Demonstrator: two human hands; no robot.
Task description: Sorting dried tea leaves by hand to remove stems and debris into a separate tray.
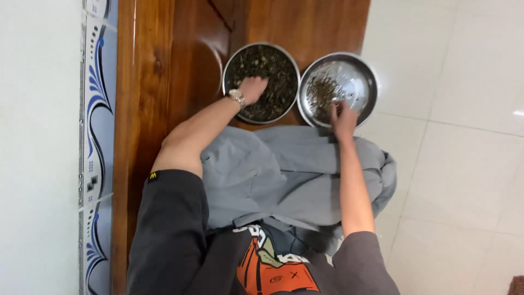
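We cannot see the fingertips of the left hand [252, 87]; they sink into the dark bits filling the left metal bowl [261, 82]. The right hand [343, 117] curls at the near rim of the right metal bowl [338, 89], its fingers too small and blurred to tell whether they pinch anything. What the bits are stays unclear at this size. The bottom edge cuts off our dark shirt [180, 240], and grey cloth [284, 175] hides our legs.
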